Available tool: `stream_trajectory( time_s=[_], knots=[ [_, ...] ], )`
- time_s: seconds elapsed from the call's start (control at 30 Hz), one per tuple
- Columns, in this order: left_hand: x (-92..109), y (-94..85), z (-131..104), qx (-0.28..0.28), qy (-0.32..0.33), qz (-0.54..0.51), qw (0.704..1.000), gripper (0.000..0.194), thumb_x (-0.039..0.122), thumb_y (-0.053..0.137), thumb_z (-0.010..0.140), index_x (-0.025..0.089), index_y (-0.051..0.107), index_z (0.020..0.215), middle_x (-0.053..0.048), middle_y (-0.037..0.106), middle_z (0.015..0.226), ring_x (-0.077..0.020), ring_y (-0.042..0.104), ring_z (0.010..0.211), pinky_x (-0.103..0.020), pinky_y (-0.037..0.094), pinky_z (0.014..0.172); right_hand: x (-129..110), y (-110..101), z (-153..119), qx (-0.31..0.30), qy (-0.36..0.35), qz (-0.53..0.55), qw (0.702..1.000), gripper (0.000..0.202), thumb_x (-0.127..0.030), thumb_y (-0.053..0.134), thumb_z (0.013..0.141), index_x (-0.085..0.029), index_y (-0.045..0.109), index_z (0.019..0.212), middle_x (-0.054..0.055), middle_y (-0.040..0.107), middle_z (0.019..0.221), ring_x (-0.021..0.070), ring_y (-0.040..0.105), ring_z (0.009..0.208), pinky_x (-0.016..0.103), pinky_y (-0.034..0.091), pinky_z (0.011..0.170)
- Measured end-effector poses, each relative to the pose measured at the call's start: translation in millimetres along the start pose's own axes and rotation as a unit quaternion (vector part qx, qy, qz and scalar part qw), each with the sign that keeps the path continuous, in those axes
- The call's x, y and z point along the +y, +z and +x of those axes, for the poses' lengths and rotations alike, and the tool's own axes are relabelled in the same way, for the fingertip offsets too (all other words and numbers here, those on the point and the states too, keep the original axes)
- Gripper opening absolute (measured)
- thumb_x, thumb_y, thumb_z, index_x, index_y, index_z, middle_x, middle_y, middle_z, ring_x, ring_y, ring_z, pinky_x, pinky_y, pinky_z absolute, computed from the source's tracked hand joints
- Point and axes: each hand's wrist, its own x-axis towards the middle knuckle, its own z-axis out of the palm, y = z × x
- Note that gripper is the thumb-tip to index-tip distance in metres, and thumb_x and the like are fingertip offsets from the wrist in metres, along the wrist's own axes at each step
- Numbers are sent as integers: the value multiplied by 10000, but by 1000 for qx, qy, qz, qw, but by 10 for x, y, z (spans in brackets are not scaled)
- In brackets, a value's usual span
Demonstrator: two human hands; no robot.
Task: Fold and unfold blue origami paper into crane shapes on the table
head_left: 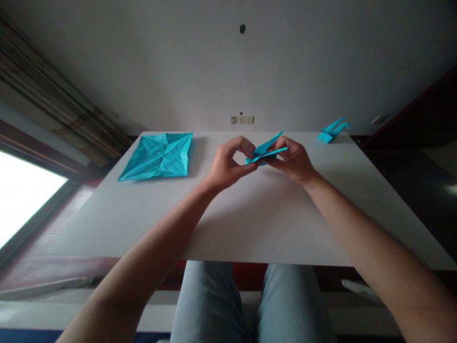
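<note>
Between both hands, above the table, is a blue folded paper crane [266,150] with two long pointed flaps reaching up and to the right. My left hand [232,162] pinches its left end between thumb and fingers. On the other side, my right hand [291,159] grips it with thumb and fingers closed, and its fingertips are partly hidden behind the paper. At the left of the table lies an unfolded blue paper sheet [157,156] covered in crease lines. A finished-looking blue paper crane [332,131] stands at the far right.
The white table [278,228] reaches to the wall [178,71], where sockets [242,120] sit just above its back edge. A curtain [53,90] and a bright window [28,190] are on the left. My legs [210,300] are under the front edge.
</note>
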Motion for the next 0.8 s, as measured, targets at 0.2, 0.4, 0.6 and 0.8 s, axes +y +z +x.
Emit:
stream_trajectory(
  time_s=[0.2,0.4,0.6,0.8],
  knots=[
    [-43,35,-7,-23,6,-43,999,748,771,1119,948,285,559,848,-6,761,887,-214,767,888,-411,693,854,-11,22,-18,-28,39,48,998,808,-860,1234,686,-350,685,987,-32,841,976,281,837,996,524,774,998],
    [-27,16,-48,-47,-27,-22,998,793,922,1016,1008,303,537,885,-9,683,825,-223,761,809,-417,692,683,-110,40,-51,-89,89,76,989,788,-826,1261,655,-364,719,994,-34,760,875,298,776,955,502,738,871],
    [-27,38,-31,-45,-88,-68,993,600,737,1080,1057,314,655,1053,-13,806,936,-223,844,872,-388,721,702,-10,12,-48,-66,76,64,993,760,-890,1200,684,-368,759,1018,6,818,967,315,793,957,498,724,827],
    [-28,70,16,-32,-117,-133,984,643,737,1133,991,271,690,966,-4,824,894,-219,852,849,-362,694,711,68,-13,-35,-56,70,66,994,689,-834,1154,749,-368,794,1107,4,834,1007,324,805,995,516,736,898]
  ],
)
